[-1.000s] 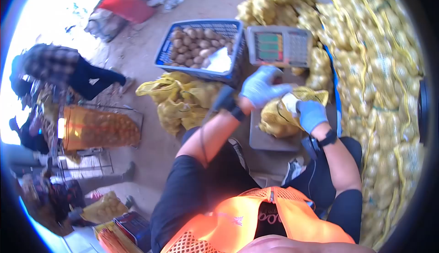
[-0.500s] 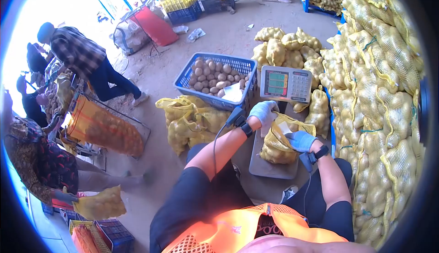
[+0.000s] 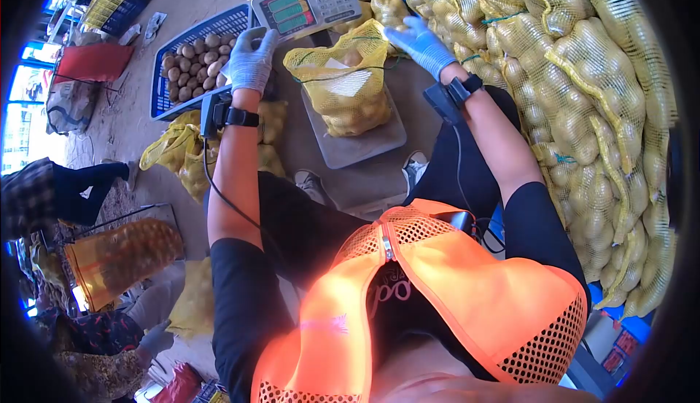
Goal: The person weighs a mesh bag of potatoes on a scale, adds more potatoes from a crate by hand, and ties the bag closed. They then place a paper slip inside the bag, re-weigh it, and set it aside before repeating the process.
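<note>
A yellow mesh bag of potatoes [image 3: 354, 111] stands upright on the metal platform [image 3: 343, 154] of a scale. White paper [image 3: 350, 81] shows inside the upper part of the bag, and a dark drawstring crosses the mesh. To the left of the bag, apart from it, my gloved left hand [image 3: 251, 62] is raised with fingers loosely curved and a gap between them. My gloved right hand [image 3: 423, 46] is on the other side, fingers stretched out, their tips right at the bag's upper right corner. The scale's display [image 3: 306, 4] stands behind the bag.
A blue crate of potatoes [image 3: 162, 86] sits left of the scale, with filled yellow bags [image 3: 191, 148] in front. Stacked mesh bags [image 3: 583, 111] form a wall on the right. Another person's legs [image 3: 80, 188] and an orange mesh sack [image 3: 124, 257] are at the left.
Both hands have come off the bag's mouth and moved apart, left hand to the left, right hand to the right. The bag's top now stands taller. The view has tilted down and turned.
</note>
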The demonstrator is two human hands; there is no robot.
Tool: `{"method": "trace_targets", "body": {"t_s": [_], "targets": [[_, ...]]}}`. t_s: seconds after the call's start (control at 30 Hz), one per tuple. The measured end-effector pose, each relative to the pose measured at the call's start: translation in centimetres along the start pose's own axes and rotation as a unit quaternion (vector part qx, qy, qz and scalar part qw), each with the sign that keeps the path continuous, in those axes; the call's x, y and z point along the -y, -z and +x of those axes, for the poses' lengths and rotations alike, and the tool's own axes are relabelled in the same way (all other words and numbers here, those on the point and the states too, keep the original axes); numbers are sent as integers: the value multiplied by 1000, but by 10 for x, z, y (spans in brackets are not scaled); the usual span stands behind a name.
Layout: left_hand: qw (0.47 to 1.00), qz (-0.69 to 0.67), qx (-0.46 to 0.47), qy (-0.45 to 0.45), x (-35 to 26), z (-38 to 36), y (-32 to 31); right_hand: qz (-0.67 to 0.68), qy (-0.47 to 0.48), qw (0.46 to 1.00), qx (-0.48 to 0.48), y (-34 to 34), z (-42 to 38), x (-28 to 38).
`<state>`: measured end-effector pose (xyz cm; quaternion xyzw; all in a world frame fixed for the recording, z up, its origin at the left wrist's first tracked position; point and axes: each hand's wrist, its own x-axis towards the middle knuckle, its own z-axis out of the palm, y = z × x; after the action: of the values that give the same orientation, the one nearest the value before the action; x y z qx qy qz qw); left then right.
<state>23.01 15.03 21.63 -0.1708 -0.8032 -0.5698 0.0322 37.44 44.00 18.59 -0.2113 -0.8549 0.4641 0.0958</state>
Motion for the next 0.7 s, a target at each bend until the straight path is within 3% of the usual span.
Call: {"method": "trace_targets", "body": {"t_s": [0.1, 0.17, 0.23, 0.27, 0.37, 0.43, 0.5, 0.57, 0.6, 0.7], "targets": [[997, 77, -28, -12, -22, -1, 6, -82, 19, 994, 69, -3, -23, -5], [999, -31, 0, -14, -17, 0, 2, -111, 63, 990, 59, -3, -13, -17], [1000, 8, 14, -22, -24, -4, 2, -241, 9, 924, 296, 8, -1, -10], [999, 31, 25, -28, -28, -7, 5, -210, -26, 918, 335, 12, 0, -9], [998, 20, 30, -42, -37, -10, 8, -148, -25, 947, 285, 48, -20, 32], [996, 34, 19, -77, -34, -8, 10, -91, -8, 976, 196, 76, -41, 75], [989, -125, 75, -28, -62, -18, 7, -25, 21, 988, 150, 94, -48, 97], [964, -193, 175, -51, -111, -44, -8, 75, 117, 987, 80, 107, -67, 131], [942, -214, 227, -125, -133, -59, -18, 80, 121, 986, 77, 101, -76, 140], [905, -238, 335, -110, -152, -96, -53, 158, 208, 954, 147, 82, -88, 168]]}}
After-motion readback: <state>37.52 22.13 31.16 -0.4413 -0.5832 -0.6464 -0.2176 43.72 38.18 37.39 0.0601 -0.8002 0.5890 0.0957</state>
